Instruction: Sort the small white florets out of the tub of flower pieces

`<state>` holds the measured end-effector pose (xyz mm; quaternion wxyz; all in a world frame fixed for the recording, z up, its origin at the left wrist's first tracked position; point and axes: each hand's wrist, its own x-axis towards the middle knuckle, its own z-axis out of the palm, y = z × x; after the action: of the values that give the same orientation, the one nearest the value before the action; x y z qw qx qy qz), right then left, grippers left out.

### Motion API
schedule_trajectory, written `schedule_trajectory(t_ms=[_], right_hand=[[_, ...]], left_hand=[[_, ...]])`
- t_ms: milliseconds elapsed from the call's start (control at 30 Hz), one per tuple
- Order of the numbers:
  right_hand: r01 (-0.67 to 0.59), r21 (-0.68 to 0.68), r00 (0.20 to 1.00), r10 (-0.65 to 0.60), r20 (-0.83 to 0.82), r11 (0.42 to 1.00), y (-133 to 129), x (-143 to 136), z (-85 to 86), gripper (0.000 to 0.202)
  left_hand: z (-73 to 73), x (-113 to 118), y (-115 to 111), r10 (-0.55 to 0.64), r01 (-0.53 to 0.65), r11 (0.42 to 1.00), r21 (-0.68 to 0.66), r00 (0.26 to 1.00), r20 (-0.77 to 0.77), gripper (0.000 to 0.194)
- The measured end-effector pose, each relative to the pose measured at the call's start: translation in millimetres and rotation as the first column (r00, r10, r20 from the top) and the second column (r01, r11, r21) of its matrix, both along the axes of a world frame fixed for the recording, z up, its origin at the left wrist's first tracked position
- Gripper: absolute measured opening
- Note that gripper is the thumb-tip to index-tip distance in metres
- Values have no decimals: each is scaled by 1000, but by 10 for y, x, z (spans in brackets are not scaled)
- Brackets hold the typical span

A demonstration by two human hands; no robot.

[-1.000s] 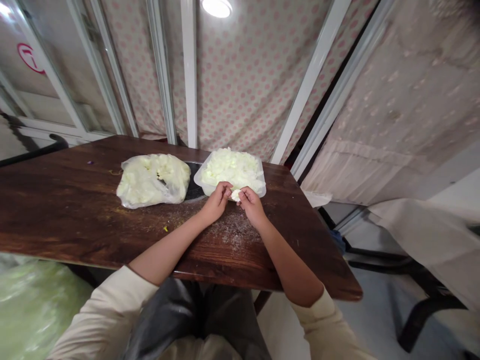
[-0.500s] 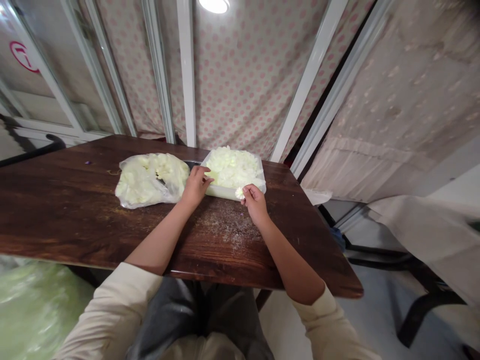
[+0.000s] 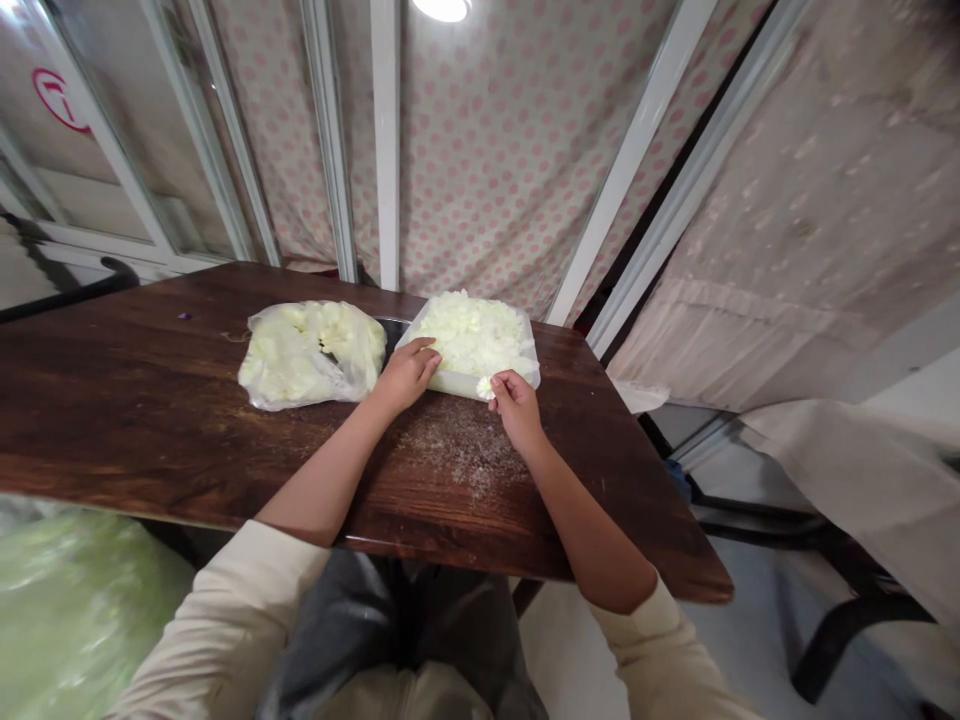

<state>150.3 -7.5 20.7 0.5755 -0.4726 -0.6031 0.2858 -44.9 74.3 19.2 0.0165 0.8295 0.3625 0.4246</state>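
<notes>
A white tub (image 3: 442, 384), heaped with pale white-green pieces (image 3: 476, 332), rests near the table's far edge. At its front left corner lies my left hand (image 3: 409, 374), open, fingers stretched over the rim onto the contents. In front of the tub's right side, my right hand (image 3: 517, 405) pinches a small white flower-like piece (image 3: 485, 387) between thumb and fingers. Left of the tub sits a clear plastic bag (image 3: 311, 357) of larger cream-coloured pieces, with a dark gap in its front. Whether these are cauliflower or blossoms I cannot tell.
A dark wooden table (image 3: 150, 400) carries everything. Pale crumbs (image 3: 480, 460) are scattered before the tub. Behind the bag and tub shows part of a dark dish (image 3: 393, 332). A large greenish plastic bag (image 3: 82, 610) stands low at left. Framed panels with a dotted curtain (image 3: 487, 150) rise behind.
My left fingers have spread and lowered onto the tub's left front. My right hand keeps its pinch on the white piece. The whole view has shifted slightly.
</notes>
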Motion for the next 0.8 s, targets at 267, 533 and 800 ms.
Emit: schedule_trajectory(t_ms=[267,533,800], right_hand=[[-56,-10,995,55,-88,998,-29,-48,73,19],[-90,80,981,102,-166,993,-28,-38,49,18],[-228,94,916,246,-317,969,-4,-17,54,18]], left_hand=[[117,197,-432,19,-17,995,95,1000,-16,46],[87,389,-535,-268,267,963,28,963,29,20],[79,384,-522,-315,320,947,19,916,248,17]])
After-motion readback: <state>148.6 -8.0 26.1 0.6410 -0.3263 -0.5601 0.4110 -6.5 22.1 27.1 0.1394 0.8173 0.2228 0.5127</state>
